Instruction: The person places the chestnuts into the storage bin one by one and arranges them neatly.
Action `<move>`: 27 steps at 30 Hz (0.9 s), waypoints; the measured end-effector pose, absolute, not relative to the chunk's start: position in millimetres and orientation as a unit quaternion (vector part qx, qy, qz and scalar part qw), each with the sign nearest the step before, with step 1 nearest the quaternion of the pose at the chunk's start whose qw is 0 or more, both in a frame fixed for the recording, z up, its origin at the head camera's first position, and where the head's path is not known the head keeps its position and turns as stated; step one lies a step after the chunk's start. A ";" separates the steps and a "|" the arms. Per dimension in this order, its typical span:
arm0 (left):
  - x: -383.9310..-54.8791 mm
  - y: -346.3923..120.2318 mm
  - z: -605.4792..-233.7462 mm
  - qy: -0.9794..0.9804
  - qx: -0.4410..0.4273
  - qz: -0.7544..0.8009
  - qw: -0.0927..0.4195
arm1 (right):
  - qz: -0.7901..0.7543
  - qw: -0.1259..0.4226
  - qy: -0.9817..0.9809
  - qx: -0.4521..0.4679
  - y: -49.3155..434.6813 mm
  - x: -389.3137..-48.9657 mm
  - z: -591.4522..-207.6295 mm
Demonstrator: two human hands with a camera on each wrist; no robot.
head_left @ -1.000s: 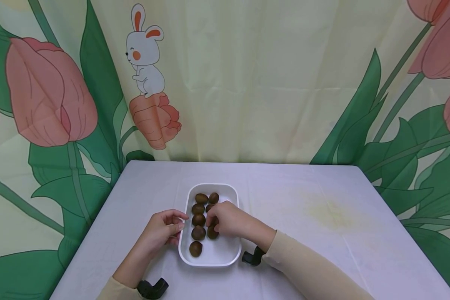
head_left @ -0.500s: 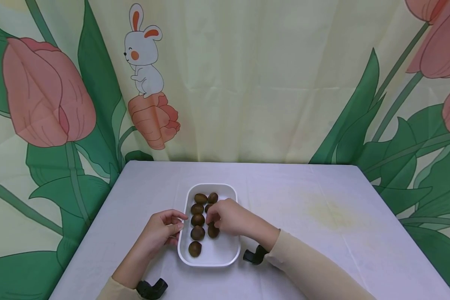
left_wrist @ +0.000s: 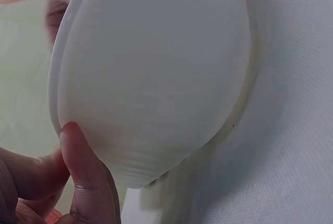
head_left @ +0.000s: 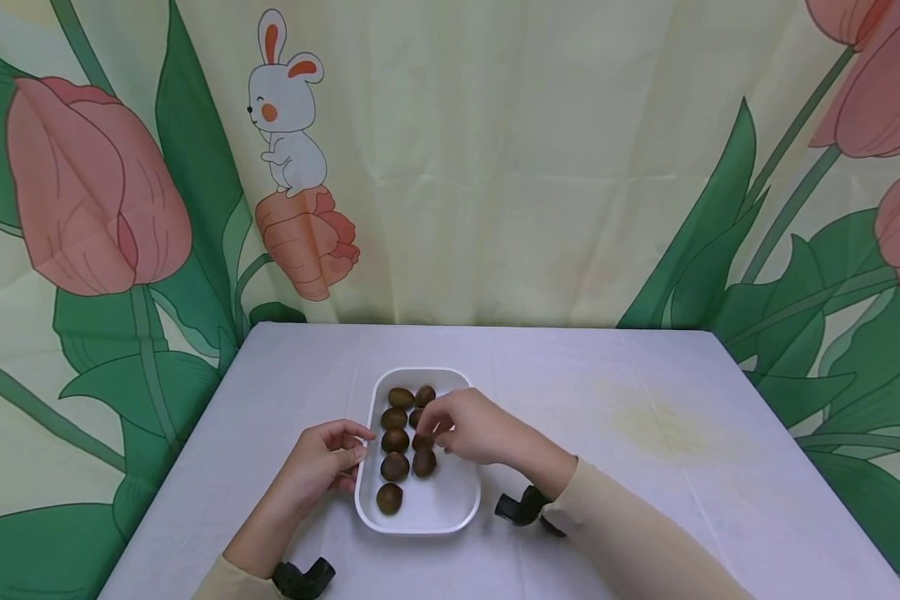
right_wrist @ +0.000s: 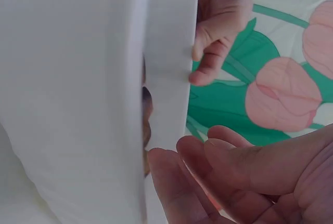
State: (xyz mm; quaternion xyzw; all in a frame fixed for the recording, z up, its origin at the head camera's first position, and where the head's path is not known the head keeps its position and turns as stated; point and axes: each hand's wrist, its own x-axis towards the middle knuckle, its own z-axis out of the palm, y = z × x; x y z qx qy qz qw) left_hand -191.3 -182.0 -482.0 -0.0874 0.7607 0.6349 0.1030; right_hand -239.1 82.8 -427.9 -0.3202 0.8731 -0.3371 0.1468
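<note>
A white rounded tray [head_left: 450, 504] lies on the table, holding several brown chestnuts in two lengthwise rows. Its left row ends in a front chestnut [head_left: 390, 499], slightly apart from the others. My left hand [head_left: 328, 454] is at the tray's left side, with its fingertips touching the rim; in the left wrist view its thumb [left_wrist: 83, 167] rests against the tray's outer wall. Over the right row hovers my right hand [head_left: 472, 427], fingers loosely bent beside a chestnut [head_left: 422, 442] that they partly hide. No chestnut shows between its fingertips in the right wrist view.
White cloth covers the table [head_left: 607, 500]. Behind its far edge hangs a curtain [head_left: 495, 208] printed with tulips and a rabbit. Black wrist devices show near both sleeves, one of them a black piece [head_left: 304, 577] at the left.
My right hand has shifted slightly right and back from the chestnuts, uncovering more of the right row. My left hand stays at the tray's left rim.
</note>
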 end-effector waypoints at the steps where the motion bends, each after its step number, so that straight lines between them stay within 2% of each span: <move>1: -191.2 -182.0 -481.8 0.761 -0.087 0.635 0.103 | -0.346 0.152 0.871 -0.314 84.4 -238.8 -426.5; 27: -190.4 -181.4 -478.4 0.763 -0.090 0.631 0.104 | -0.435 0.191 0.845 -0.246 146.6 -226.1 -411.8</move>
